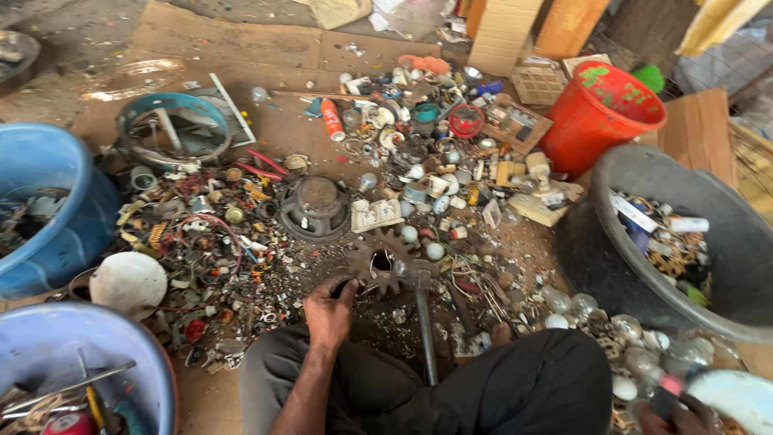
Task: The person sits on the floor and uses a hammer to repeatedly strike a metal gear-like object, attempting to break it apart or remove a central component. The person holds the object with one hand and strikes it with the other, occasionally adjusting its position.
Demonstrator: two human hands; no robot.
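Note:
I sit on the ground with my legs in dark trousers (515, 387) spread before a heap of scrap. My left hand (328, 312) reaches forward, its fingers curled on a small dark round piece (345, 283) right beside a rusty toothed gear (378, 259). A hammer (424, 322) lies between my legs, its head (411, 274) resting by the gear. My right hand (683, 416) is at the bottom right corner, blurred and partly cut off, next to a pale round thing (737, 399); what it holds is unclear.
Two blue tubs (48, 201) (88, 346) stand at left, a grey basin (708, 201) of scrap and a red bucket (600, 113) at right. A round speaker (316, 206), a white dome (127, 280), glass bulbs (612, 326) and cardboard (241, 44) surround the heap.

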